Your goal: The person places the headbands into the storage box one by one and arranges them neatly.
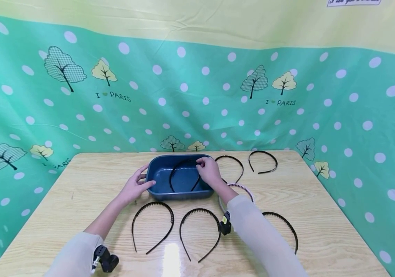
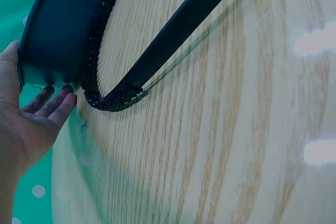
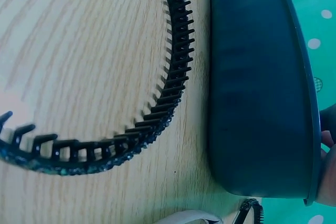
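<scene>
Hanging behind woodgrain table (image 1: 62, 215) and basin (image 1: 180, 196): dotted cloth (image 1: 197, 109).

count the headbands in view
7: one headband in the bin by the right hand, two black ones at back right, a white one by the right sleeve, three black ones across the front. More may be hidden.

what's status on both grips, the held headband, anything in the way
Left grip on left end of blue bin. Right grip holding black headband. Headband in or just over bin, can't tell which. No blockage seen.
</scene>
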Motion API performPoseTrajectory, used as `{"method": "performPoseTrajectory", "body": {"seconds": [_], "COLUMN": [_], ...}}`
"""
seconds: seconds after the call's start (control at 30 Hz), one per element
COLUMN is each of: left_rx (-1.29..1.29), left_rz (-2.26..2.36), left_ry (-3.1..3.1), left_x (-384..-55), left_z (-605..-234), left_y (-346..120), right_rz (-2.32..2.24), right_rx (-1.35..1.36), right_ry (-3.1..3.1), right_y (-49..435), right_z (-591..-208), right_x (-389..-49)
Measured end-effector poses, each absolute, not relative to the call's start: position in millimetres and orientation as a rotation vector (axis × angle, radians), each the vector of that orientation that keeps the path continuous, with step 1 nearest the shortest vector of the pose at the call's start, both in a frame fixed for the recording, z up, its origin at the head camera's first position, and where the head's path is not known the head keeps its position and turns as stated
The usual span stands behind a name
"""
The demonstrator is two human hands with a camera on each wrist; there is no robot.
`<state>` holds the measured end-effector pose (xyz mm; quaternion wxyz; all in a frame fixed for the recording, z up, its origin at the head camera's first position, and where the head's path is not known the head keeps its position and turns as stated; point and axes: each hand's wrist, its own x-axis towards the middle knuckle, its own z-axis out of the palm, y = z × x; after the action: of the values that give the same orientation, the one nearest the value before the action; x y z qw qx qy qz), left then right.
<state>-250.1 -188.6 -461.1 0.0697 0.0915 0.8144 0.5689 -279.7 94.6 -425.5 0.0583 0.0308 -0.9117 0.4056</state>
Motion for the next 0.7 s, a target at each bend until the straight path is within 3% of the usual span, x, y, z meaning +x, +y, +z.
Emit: {"method": "performPoseTrajectory", "body": {"seconds": [0.7], "left_rx": [0.262], "left_rz": [1.723], "left_ry": [2.437], "left_x": [-248.2], "left_z": [-460.7], "left_y": [-188.4], "right_rz": [0.998], "right_rx": [0.179], "right_ry": [-2.819], "right_y": [123.3], "right_z": [-402.0], "right_x": [-277.3]}}
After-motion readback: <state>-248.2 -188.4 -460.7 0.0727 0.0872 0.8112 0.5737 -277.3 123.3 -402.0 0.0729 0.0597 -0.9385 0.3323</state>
